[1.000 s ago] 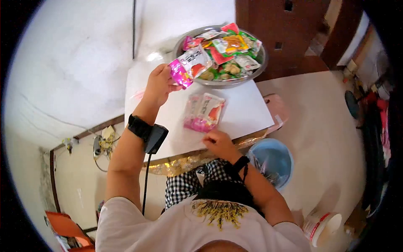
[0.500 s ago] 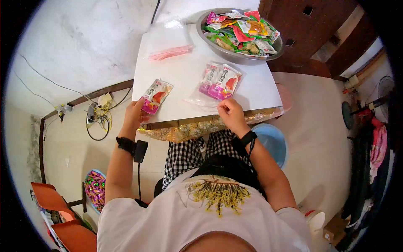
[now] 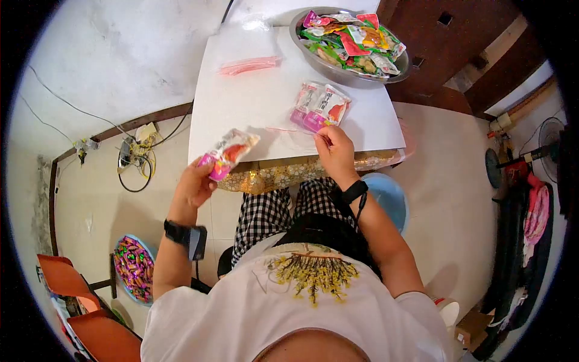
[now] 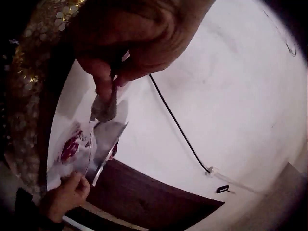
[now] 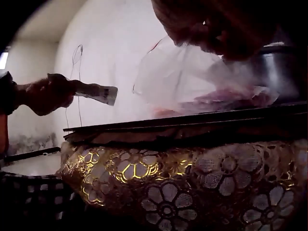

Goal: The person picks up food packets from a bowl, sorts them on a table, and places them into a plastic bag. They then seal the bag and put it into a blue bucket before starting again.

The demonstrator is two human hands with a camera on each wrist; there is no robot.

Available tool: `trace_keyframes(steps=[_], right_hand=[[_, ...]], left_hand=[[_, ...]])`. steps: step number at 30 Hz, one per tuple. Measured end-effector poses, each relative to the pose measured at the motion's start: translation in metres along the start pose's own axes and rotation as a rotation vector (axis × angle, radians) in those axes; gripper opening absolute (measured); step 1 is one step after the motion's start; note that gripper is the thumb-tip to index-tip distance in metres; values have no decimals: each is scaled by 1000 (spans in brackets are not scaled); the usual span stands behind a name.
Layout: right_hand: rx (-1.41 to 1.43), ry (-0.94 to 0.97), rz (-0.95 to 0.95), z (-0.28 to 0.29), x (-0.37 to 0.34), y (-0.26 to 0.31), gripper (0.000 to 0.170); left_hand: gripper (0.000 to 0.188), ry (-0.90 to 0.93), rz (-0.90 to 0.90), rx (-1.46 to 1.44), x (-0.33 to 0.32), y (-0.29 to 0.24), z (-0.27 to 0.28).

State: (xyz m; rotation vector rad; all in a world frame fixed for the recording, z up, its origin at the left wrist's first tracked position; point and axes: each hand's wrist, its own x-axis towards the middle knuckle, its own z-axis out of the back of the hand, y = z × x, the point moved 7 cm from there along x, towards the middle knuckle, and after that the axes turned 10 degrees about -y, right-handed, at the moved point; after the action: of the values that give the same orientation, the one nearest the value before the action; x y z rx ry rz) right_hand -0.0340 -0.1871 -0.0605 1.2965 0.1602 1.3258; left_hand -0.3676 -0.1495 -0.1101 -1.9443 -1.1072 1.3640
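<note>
In the head view my left hand (image 3: pixel 196 184) pinches the lower end of a pink-and-white snack packet (image 3: pixel 234 151), held tilted at the table's front left. My right hand (image 3: pixel 336 155), at the table's front edge, pinches a clear plastic bag (image 3: pixel 282 130) by its near edge. Two similar pink-and-white packets (image 3: pixel 329 110) lie side by side inside that bag. From the right wrist, the bag's film (image 5: pixel 161 72) stands raised below the dark fingers, with the left hand's packet (image 5: pixel 98 91) apart from it.
A metal basin (image 3: pixel 301 45) heaped with colourful snack packets stands at the table's back right. Clear bags with pink strips (image 3: pixel 250 65) lie at the back left. A blue bucket (image 3: pixel 389 202) is on the floor at right; a tub of small wrapped pieces (image 3: pixel 134 268) stands at left.
My left hand has brought the packet from beside the basin to the table's front left, then tilted it slightly rightward. The right hand keeps hold of the bag; the head view has shifted.
</note>
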Motion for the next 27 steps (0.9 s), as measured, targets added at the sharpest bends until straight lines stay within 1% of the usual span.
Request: trace_keyframes(steps=[1,4,5,8,11,13,14,15,16,17,18,19,20,22,25,27], right_hand=[[8,-10,0,1,0,1,9],[21,-23,6,2,2,4,9],[19,-14,10,3,3,4,9],[16,-9,13,7,4,10,8],[43,-14,29,8,7,15,8],[40,-7,65,9,8,18,7],[30,14,48,9,9,18,7],[21,37,30,10,9,19,6],[11,58,12,9,9,19,6],[39,25,64,10,10,21,5],[37,30,67,10,10,22,6],[35,37,69,11,10,26,6],[34,45,73,11,9,27,6],[52,42,68,8,4,22,6],[65,62,39,8,4,21,6],[85,59,22,7,4,19,6]], left_hand=[[34,-13,32,13,-9,6,-2],[35,141,65,1,-28,19,-36],[36,111,111,-23,-31,23,-51],[35,158,133,-61,-23,33,-93],[30,173,154,-109,-5,40,-131],[29,156,142,-105,2,42,-153],[29,148,136,-103,7,42,-164],[30,96,106,-25,16,44,-168],[30,108,80,-49,26,45,-176],[30,119,57,-74,36,47,-184],[30,130,35,-98,51,51,-188],[29,270,-3,-104,67,50,-200],[30,258,-12,-169,79,55,-200],[32,231,-30,-300,69,41,-218],[36,24,-82,-248,49,47,-199],[38,43,-81,-218,41,56,-187]])
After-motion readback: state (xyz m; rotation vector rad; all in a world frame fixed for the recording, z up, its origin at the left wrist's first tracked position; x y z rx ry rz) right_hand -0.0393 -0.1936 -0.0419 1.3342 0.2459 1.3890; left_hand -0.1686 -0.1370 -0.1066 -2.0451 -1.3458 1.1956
